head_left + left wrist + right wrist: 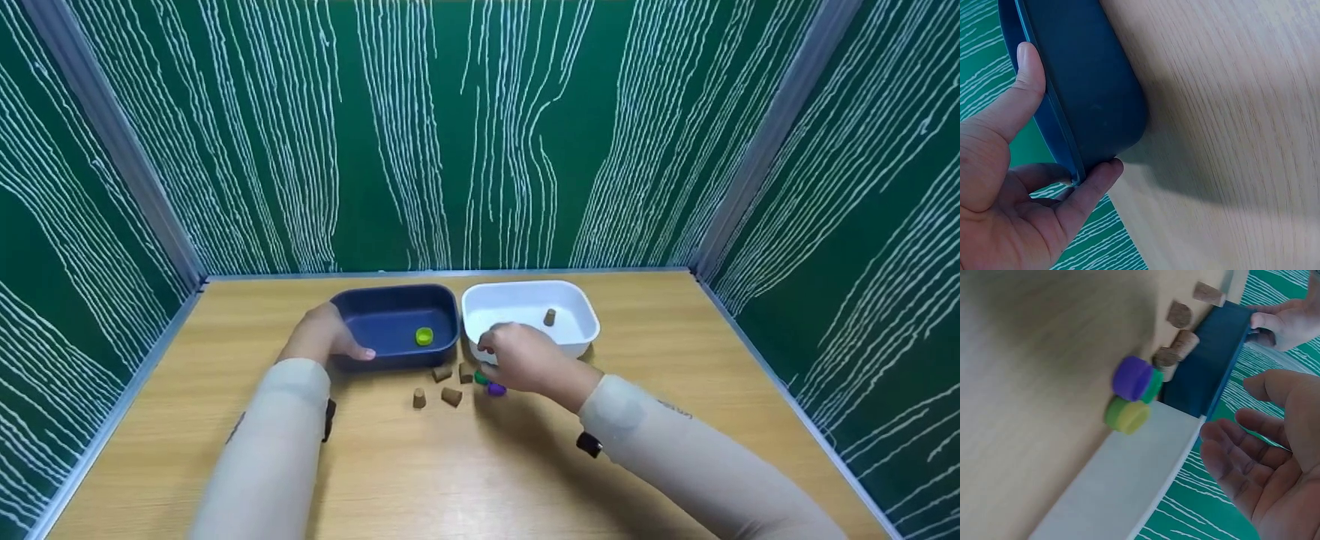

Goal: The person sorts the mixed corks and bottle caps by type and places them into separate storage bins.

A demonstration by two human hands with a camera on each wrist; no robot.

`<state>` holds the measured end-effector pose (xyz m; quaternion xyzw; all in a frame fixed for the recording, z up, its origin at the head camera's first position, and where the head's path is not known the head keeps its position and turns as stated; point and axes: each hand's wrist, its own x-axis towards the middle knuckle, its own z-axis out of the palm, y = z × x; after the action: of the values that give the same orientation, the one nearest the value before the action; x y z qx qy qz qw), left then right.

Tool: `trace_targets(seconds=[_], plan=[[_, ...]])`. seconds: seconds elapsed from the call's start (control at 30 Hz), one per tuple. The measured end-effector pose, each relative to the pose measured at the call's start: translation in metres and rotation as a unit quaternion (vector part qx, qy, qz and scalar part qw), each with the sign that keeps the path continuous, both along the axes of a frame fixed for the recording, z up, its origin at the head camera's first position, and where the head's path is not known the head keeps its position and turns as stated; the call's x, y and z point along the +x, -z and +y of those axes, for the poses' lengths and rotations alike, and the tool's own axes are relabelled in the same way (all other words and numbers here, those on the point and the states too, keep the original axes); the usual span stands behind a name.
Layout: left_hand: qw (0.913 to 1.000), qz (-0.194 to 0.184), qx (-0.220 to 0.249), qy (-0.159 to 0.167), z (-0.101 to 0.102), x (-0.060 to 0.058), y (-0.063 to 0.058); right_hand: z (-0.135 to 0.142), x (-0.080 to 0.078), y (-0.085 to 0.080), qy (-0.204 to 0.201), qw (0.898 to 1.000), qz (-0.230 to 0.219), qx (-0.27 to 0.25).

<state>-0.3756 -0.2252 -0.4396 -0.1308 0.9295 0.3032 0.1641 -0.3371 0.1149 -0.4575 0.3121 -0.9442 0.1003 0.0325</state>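
Observation:
My left hand [324, 336] grips the left end of a dark blue bin [405, 363], thumb over its front rim and fingers at the end wall. Inside that bin lies a yellow-green bottle cap [424, 336]. My right hand [525, 358] hovers at the front left of a white bin [589, 330], fingers loosely bent with nothing between them. On the table below it are a purple cap [1131, 378], a green cap [1154, 386] and a yellow-green cap [1127, 415]. A cork [550, 317] stands in the white bin.
Several corks [451, 396] lie in front of the bins, and one cork [419, 398] stands upright. The wooden table [420, 472] ends at green walls [585, 135] with white wavy lines. Both bins stand side by side near the back wall.

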Motion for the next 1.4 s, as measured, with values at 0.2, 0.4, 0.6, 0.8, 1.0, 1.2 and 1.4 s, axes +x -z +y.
trace_targets(seconds=[0.2,0.4,0.6,0.8,1.0,1.2,1.4], plan=[[0.9997,0.004,-0.019,0.011,0.000,0.003,-0.004,0.004,0.002,0.012,0.034,0.998,-0.054,0.011],[0.9993,0.003,-0.033,0.015,0.001,0.004,-0.005,0.005,0.003,0.026,0.046,0.997,-0.063,0.014],[0.9997,0.007,-0.019,0.011,0.001,0.003,-0.002,0.006,0.005,0.038,0.041,0.998,-0.046,0.010],[0.9998,0.004,-0.016,0.011,0.000,0.002,0.000,0.012,0.006,0.045,0.037,0.999,-0.029,-0.004],[0.9997,0.014,-0.017,0.014,-0.001,0.004,-0.002,0.014,0.005,0.051,0.037,0.999,-0.034,-0.020],[0.9997,0.007,-0.018,0.015,0.001,0.007,-0.007,0.014,0.007,0.054,0.028,0.999,-0.014,-0.028],[0.9999,-0.005,-0.012,0.008,0.001,0.007,-0.010,0.012,0.008,0.055,0.035,0.999,0.008,-0.024]])
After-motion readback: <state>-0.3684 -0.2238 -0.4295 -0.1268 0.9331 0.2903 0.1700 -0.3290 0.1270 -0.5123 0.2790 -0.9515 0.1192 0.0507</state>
